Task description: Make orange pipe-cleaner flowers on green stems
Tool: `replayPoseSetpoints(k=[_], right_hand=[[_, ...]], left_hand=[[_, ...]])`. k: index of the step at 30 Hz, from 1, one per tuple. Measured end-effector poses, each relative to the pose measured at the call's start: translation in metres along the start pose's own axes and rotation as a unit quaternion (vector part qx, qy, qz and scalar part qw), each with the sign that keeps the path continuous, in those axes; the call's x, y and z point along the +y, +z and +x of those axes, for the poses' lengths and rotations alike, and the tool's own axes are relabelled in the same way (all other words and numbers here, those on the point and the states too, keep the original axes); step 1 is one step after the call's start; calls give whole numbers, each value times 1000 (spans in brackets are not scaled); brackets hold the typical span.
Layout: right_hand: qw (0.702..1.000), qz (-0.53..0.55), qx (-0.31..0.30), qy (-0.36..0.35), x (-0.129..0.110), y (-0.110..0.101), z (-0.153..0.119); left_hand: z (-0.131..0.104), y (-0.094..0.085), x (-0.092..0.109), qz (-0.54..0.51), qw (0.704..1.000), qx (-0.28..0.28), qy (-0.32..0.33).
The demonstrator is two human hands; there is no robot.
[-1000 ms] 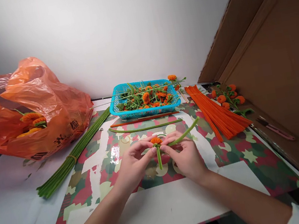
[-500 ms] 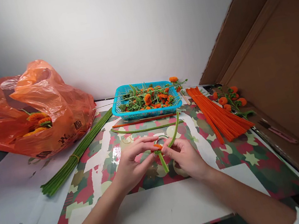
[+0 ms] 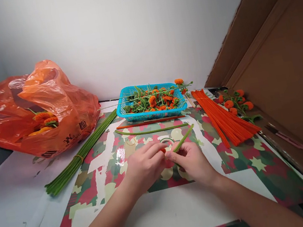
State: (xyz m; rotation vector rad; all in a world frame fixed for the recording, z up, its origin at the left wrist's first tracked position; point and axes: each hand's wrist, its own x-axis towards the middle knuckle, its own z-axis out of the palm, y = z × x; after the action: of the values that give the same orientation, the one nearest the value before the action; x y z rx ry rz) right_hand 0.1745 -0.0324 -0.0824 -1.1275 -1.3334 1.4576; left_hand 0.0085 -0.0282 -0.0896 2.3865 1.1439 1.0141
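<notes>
Between my two hands is a small orange pipe-cleaner flower (image 3: pixel 163 150), mostly covered by the fingers. My left hand (image 3: pixel 147 164) is closed around it, its fingers curled over the top. A green pipe cleaner (image 3: pixel 184 138) comes out of my right hand (image 3: pixel 190 159) and slants up to the right; thumb and forefinger pinch it beside the flower. Just behind the fingertips lies a roll of tape (image 3: pixel 167 140) on the table. Further back, a loose green pipe cleaner (image 3: pixel 151 130) and orange pipe cleaners (image 3: pixel 130 126) lie crosswise.
A blue basket (image 3: pixel 152 115) of orange flowers stands at the back. Left are an orange plastic bag (image 3: pixel 64 101) and a green pipe-cleaner bundle (image 3: pixel 79 156). Right are an orange pipe-cleaner bundle (image 3: pixel 223 120), several finished flowers (image 3: pixel 232 104), a utility knife (image 3: pixel 287 137) and a cardboard wall (image 3: pixel 280 47).
My left hand has rolled over the flower, and its fingers have closed. The green end that hung down between the hands is now hidden. The view has shifted slightly.
</notes>
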Motion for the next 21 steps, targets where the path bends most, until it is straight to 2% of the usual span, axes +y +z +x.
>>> replayPoseSetpoints(k=[2, 4, 7, 10, 12, 15, 18, 21], right_hand=[[1000, -17, 8, -13, -4, -2, 1], [998, -40, 36, -39, -6, -4, 3], [990, -73, 83, -88, -5, -5, 5], [982, -95, 99, -127, -1, -6, 6], [974, -115, 100, -167, 2, -7, 6], [959, -142, 98, -223, 4, -9, 5], [942, -176, 93, -271, 6, -10, 4], [912, -216, 83, -338, 12, -9, 4]], left_hand=[[1, -1, 6, -93, 994, -48, -26], [1, -3, 10, -207, 973, -71, -76], [-1, -3, 11, -343, 924, -87, -145], [-3, 1, 9, -445, 868, -82, -202], [-3, 4, 9, -476, 844, -73, -235], [-3, 4, 9, -486, 825, -66, -280], [-2, 2, 9, -512, 794, -30, -327], [-1, 1, 8, -516, 787, 12, -337]])
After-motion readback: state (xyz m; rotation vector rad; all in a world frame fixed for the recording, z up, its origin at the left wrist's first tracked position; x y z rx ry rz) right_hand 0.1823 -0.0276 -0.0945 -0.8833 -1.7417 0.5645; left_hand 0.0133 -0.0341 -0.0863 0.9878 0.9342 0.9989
